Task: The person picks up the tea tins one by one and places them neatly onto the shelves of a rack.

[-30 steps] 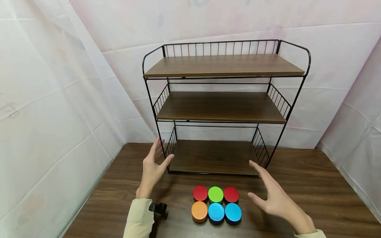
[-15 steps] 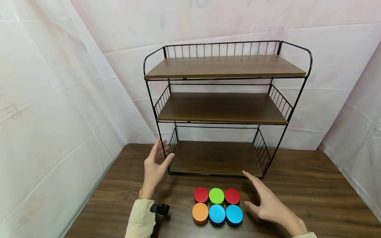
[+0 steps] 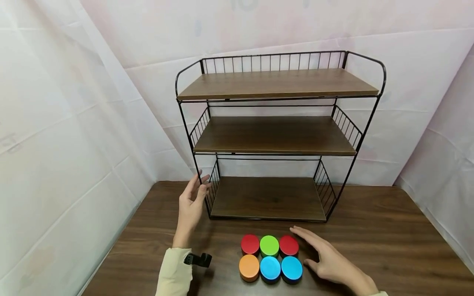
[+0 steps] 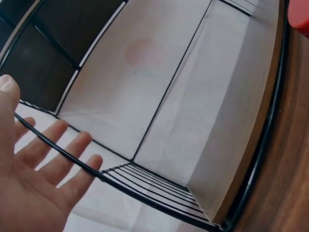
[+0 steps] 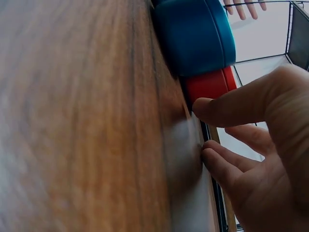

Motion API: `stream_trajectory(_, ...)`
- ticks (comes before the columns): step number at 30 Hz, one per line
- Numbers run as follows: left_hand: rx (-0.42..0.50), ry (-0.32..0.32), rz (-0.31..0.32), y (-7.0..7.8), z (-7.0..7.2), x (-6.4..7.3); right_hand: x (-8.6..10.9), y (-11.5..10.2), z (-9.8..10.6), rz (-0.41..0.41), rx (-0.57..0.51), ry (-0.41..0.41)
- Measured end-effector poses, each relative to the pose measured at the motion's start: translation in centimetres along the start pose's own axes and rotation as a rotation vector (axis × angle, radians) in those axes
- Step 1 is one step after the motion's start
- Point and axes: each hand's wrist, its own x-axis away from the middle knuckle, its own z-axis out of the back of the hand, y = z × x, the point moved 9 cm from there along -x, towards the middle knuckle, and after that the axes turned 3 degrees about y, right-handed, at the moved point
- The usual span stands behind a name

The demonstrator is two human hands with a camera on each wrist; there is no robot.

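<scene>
My left hand [image 3: 190, 205] is at the front left post of a three-tier wood-and-wire shelf rack [image 3: 266, 197]. In the left wrist view the black post [image 4: 63, 151] crosses in front of its extended fingers [image 4: 77, 145], with the thumb on the near side. My right hand [image 3: 329, 261] is beside a cluster of short round pieces, fingers loosely extended and nothing held. Its fingertips reach just behind the right red piece [image 3: 289, 245]; the thumb is near the right blue piece [image 3: 291, 269]. Another red [image 3: 250, 245], a green [image 3: 269, 246], an orange [image 3: 249, 267] and a second blue piece [image 3: 270, 269] complete two rows.
The rack's middle shelf [image 3: 274, 133] and top shelf [image 3: 277, 82] rise above the dark wooden table [image 3: 389, 230]. A pale cloth [image 3: 92, 102] hangs behind and at both sides. A black wrist camera [image 3: 198, 260] sits on the left sleeve [image 3: 174, 271].
My right hand has moved left and nearer, from the rack's right corner to the round pieces. The left thumb has drawn in toward the post.
</scene>
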Motion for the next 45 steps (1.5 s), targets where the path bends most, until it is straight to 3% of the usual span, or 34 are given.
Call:
stream_trajectory(8,-0.042,-0.033,0.059,0.2,0.0,-0.5,-0.4,-0.3,-0.9,0.015,-0.089,-0.016)
stream_trajectory(15,-0.052,-0.01,0.026,0.6,0.2,-0.5,-1.0,-1.0,-1.1,0.059,-0.013,0.008)
stream_trajectory(21,-0.093,0.024,-0.014,1.0,0.4,-0.5,-1.2,-1.4,-1.4,0.093,0.016,0.02)
stream_trajectory(26,-0.067,0.08,0.012,1.0,0.8,-0.7,-1.1,-1.7,-1.5,0.131,0.024,0.027)
stream_trajectory(36,-0.046,0.177,0.059,0.8,1.3,-0.8,-1.1,-1.5,-1.7,0.1,0.014,0.012)
stream_trajectory(45,-0.057,0.132,0.092,0.3,1.2,-0.8,-1.2,-1.1,-1.7,0.067,0.036,0.014)
